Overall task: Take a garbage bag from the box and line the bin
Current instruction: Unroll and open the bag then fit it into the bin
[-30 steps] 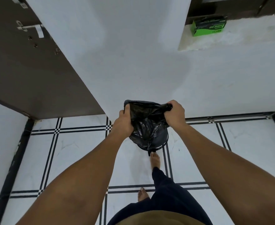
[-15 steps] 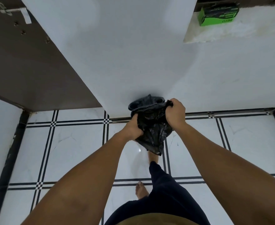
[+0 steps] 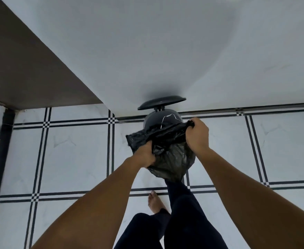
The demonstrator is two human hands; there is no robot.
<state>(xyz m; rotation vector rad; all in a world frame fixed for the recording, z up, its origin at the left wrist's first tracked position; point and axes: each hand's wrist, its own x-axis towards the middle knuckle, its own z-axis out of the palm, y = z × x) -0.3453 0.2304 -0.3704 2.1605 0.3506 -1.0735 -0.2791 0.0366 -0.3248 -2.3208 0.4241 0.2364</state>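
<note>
A crumpled black garbage bag (image 3: 169, 153) hangs between my hands above the floor. My left hand (image 3: 145, 155) grips its near left edge. My right hand (image 3: 198, 135) pinches the far right edge, pulling the top taut. Just behind the bag, against the white wall, stands a dark round bin (image 3: 158, 120) with its lid (image 3: 161, 103) raised. The bag hides the lower part of the bin. The box of bags is out of view.
White floor tiles with black lines (image 3: 75, 150) spread around. A brown door (image 3: 22, 69) stands at the left, with a black skirting strip (image 3: 2, 150) below it. My right leg in dark trousers (image 3: 181, 209) steps forward under the bag; a bare foot (image 3: 154, 202) rests behind.
My view has tilted down and moved closer, so the green box has left the frame and the bin with its raised lid shows. Both hands have lowered the bag toward the bin.
</note>
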